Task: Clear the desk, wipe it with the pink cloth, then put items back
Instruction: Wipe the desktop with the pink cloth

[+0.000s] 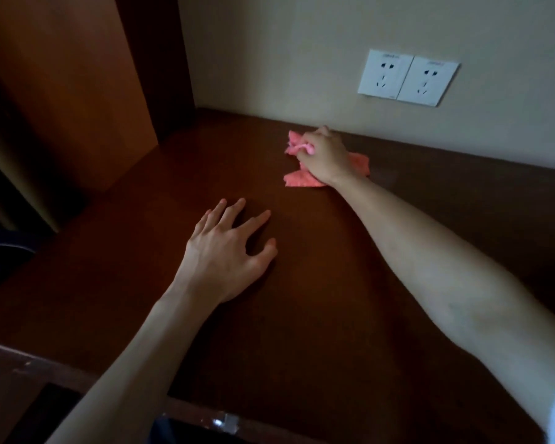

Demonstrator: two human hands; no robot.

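The dark brown desk fills most of the view and nothing but the cloth lies on it. My right hand grips the bunched pink cloth against the desktop, far back near the wall. Pink folds stick out to the left, right and below the hand. My left hand rests flat on the desk's middle with fingers spread, holding nothing.
A beige wall runs along the desk's back edge, carrying a double white socket plate. An orange-brown wooden side panel stands at the left. The desk's front edge is at the bottom, with a dark gap below it.
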